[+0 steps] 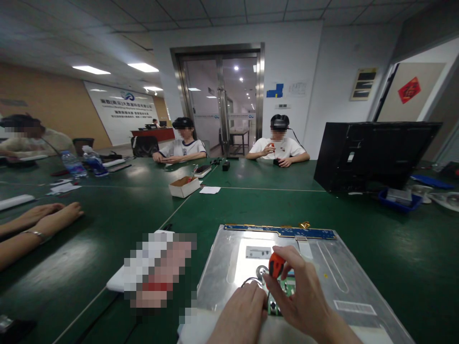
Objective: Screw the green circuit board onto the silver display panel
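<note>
Green circuit board [290, 286] lies on the silvery metal panel [220, 274], which rests on the counter [258, 205], partly hidden beneath the hands. The step in hand looks like driver work on the board; turning the tool would call for a seated tip, an upright shaft and a steady board. The right hand [310, 296] has its fingers clamped on the handle of the orange-and-black screwdriver [276, 265], above the board. The left hand [242, 310] is at the board's left side, its fingers bent and close together; whether they pinch anything, I cannot tell. Beyond, a blue circuit strip [265, 231] runs along the panel's far edge
</note>
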A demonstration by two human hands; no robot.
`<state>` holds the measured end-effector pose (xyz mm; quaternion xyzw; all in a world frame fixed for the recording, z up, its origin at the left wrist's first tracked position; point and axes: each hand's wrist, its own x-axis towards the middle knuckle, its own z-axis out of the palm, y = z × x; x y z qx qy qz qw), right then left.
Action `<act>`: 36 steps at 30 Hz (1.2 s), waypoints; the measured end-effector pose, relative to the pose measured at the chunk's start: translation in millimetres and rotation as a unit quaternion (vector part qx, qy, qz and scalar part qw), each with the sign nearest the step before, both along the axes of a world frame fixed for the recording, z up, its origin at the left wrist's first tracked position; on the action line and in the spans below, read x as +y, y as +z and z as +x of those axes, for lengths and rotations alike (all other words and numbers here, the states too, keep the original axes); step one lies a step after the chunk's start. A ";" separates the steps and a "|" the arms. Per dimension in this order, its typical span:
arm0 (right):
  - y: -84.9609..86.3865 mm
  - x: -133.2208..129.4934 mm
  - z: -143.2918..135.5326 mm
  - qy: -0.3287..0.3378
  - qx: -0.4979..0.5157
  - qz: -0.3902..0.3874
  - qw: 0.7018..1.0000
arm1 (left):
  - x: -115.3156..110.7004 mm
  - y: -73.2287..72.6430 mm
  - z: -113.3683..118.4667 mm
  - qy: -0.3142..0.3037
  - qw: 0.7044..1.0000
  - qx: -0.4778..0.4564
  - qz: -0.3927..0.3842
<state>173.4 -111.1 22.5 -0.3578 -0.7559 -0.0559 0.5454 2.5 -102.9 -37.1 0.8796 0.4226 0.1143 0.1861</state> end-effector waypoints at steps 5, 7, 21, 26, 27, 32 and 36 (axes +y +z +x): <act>-2.7 -0.3 0.1 -0.001 -0.007 -0.006 1.000 | -1.0 4.8 0.9 -0.002 1.000 0.003 0.001; -3.6 -0.5 0.2 -0.004 -0.007 -0.009 1.000 | -1.4 5.4 0.5 -0.006 1.000 -0.001 0.003; 0.0 -0.9 1.0 0.012 -0.012 0.000 1.000 | -2.1 4.4 0.5 -0.003 1.000 -0.001 0.010; -1.0 0.3 0.6 0.005 -0.012 -0.003 1.000 | -2.5 7.7 2.6 0.001 1.000 0.009 -0.003; -0.8 0.5 0.5 0.005 -0.012 -0.002 1.000 | -2.6 8.4 2.9 0.000 1.000 0.011 -0.004; 0.1 -0.1 0.7 -0.005 -0.014 -0.002 1.000 | -3.1 13.8 2.9 0.004 1.000 0.027 -0.013; 0.0 -1.1 0.7 0.000 -0.018 -0.004 1.000 | -3.8 19.7 5.2 0.004 0.999 0.046 -0.024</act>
